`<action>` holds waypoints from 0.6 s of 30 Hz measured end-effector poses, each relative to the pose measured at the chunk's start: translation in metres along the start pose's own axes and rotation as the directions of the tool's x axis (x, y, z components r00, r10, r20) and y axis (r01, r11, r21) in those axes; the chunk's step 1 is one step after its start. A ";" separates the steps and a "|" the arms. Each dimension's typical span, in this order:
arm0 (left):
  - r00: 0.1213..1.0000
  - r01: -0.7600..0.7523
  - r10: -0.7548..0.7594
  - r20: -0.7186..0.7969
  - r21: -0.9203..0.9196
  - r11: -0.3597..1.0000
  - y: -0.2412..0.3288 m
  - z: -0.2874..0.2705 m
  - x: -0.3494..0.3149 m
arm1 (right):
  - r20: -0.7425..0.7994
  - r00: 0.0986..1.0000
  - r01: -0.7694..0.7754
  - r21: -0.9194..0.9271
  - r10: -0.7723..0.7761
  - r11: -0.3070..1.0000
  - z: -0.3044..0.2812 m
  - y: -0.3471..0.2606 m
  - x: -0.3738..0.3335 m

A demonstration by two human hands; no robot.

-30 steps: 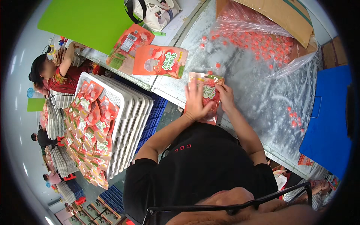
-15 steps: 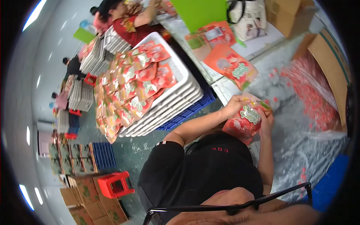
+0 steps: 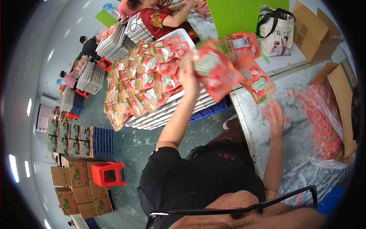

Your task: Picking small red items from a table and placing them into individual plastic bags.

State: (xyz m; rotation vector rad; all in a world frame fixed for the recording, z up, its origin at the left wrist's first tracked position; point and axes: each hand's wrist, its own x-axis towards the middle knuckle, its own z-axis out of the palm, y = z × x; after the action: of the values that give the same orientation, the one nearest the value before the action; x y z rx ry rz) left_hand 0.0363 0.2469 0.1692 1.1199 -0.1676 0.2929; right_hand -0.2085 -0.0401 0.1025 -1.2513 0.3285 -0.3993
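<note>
My left hand [image 3: 189, 78] grips a red stand-up pouch [image 3: 216, 74] by its edge; both are smeared by motion. The pouch hangs tilted between the table and the stacked white trays [image 3: 187, 37], whose top one is heaped with rows of similar pouches [image 3: 146, 74]. Over the table, my right hand [image 3: 273, 116] has nothing in it, its fingers spread. Nearest to it lies another red pouch [image 3: 254, 78] on the table [image 3: 293, 141]. Behind that are a few more pouches [image 3: 246, 44], partly hidden by the one I hold.
To the right, a carton [image 3: 343, 108] lined with clear plastic spills small red wrapped pieces [image 3: 324, 129]. A tote bag [image 3: 276, 32], an open box [image 3: 316, 32] and a green panel [image 3: 244, 15] stand at the back. A co-worker [image 3: 164, 19] works beyond the trays. A red stool [image 3: 108, 173] is left.
My left hand has swung left toward the trays, carrying the pouch. My right hand has let go of that pouch and opened. The view has turned slightly.
</note>
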 end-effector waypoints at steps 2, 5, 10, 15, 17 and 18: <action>0.989 -0.125 0.121 -0.084 -0.042 0.991 0.019 -0.012 0.032 | -0.044 0.997 -0.070 -0.065 0.068 0.995 -0.028 0.019 -0.003; 0.914 -0.173 0.219 -0.343 0.160 0.972 -0.009 -0.096 0.080 | -0.024 0.985 -0.173 -0.091 0.171 0.981 -0.046 0.052 -0.012; 0.902 -0.133 0.276 -0.332 0.395 0.909 -0.018 -0.126 0.074 | -0.109 0.939 -0.332 -0.044 0.326 0.942 -0.065 0.087 -0.037; 0.654 -0.152 0.704 -0.278 0.863 0.482 -0.015 -0.110 0.068 | -0.124 0.948 -0.293 0.031 0.294 0.956 -0.083 0.105 -0.043; 0.661 -0.354 0.715 0.226 0.935 0.032 0.008 -0.077 0.060 | -0.160 0.944 -0.283 0.062 0.289 0.957 -0.085 0.105 -0.045; 0.674 -0.429 0.594 0.438 0.888 -0.167 0.010 -0.062 0.058 | -0.170 0.942 -0.280 0.076 0.290 0.957 -0.084 0.104 -0.045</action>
State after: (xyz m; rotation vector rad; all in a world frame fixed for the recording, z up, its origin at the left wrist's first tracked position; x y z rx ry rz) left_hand 0.0872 0.3153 0.1669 2.4335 -0.3420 1.4616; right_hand -0.2742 -0.0633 -0.0200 -1.1002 0.6421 -0.2687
